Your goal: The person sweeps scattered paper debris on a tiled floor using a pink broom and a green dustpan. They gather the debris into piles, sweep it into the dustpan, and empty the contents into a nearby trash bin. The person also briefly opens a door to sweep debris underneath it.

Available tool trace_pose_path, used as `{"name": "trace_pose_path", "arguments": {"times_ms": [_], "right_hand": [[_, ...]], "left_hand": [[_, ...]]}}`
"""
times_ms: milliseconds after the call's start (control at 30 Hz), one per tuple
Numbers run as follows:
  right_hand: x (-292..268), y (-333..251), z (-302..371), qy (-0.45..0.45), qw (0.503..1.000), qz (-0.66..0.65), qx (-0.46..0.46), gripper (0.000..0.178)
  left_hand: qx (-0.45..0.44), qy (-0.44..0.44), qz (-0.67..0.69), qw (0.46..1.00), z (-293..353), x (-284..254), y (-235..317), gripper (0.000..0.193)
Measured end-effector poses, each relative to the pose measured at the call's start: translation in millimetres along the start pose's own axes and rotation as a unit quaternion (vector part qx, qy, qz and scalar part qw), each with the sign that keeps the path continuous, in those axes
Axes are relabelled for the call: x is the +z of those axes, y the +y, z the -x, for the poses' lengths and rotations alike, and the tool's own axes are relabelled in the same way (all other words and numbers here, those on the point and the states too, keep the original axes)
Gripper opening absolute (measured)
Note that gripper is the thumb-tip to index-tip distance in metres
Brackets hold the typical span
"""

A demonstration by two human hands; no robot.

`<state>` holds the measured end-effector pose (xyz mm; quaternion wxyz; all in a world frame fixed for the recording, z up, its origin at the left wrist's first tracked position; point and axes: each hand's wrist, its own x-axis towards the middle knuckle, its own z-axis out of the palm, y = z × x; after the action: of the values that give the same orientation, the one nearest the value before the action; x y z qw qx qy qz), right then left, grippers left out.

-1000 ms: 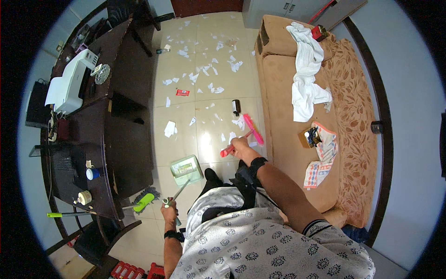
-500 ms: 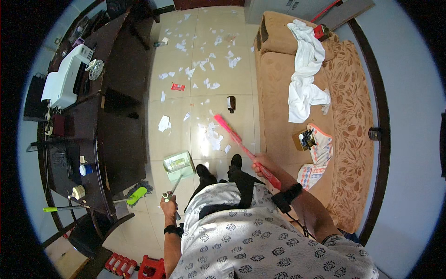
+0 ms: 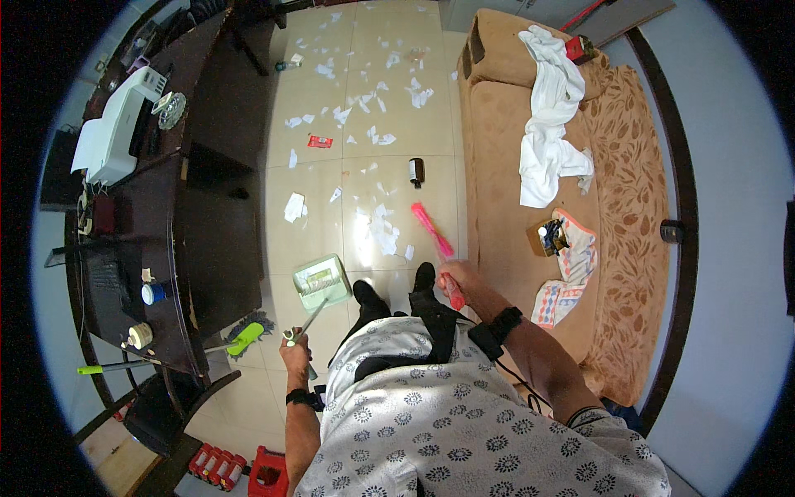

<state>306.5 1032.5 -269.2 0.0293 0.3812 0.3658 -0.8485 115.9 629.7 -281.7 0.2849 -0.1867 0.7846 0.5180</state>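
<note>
Beige tile makes up the floor (image 3: 315, 236), littered over most of the stretch between the sofa (image 3: 497, 166) and the dark table (image 3: 145, 224). On this evidence the sweeping is judged to be at an early stage, with most of it left to do.

Broom (image 3: 432, 229): pink, its handle enclosed by the closed fingers of the right hand (image 3: 464, 282), bristles ahead of the feet and toward the sofa. Whether they touch the tile cannot be determined.

Dustpan (image 3: 343, 277): pale green, on the floor ahead of the left foot, its pole gripped in the left hand (image 3: 296, 354). Something pale shows inside; whether it is collected litter or part of the pan cannot be told.

Bottle (image 3: 416, 172): dark, lying on the tile just beyond the bristles, uncollected.

Packet (image 3: 320, 142): red, farther out toward the table side, uncollected.

Scraps (image 3: 383, 230): white, one loose cluster between dustpan and broom, perhaps partly gathered; many others scattered as far as the far end, none of these in the pan.
</note>
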Motion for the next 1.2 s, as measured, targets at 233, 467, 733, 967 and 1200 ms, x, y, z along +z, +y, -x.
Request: {"name": "trace_pose_path", "arguments": {"times_ms": [233,467,733,967,1200], "right_hand": [[25.8,-21.1,-0.1,0.000,0.999,0.000,0.053,0.014],[47.3,-57.2,52.5,0.114,0.989,0.059,0.079,0.019],[40.4,4.2,2.0,0.145,0.986,-0.030,0.075,0.016],[96.3,49.9,-64.7,0.129,0.983,-0.094,0.088,0.012],[122.5,5.5,-31.2,0.021,0.991,-0.064,0.120,0.017]], "left_hand": [[-0.007,0.005,-0.009,1.000,-11.1,-21.0,10.1,0.020],[-0.010,-0.005,0.004,1.000,-25.6,-42.2,13.2,0.018],[-0.017,-0.019,0.029,0.999,-35.8,-66.0,9.2,0.014],[-0.027,-0.036,0.018,0.999,-44.2,-87.2,7.5,0.015],[0.005,-0.052,0.023,0.998,-51.9,-88.4,0.9,0.014]]}}
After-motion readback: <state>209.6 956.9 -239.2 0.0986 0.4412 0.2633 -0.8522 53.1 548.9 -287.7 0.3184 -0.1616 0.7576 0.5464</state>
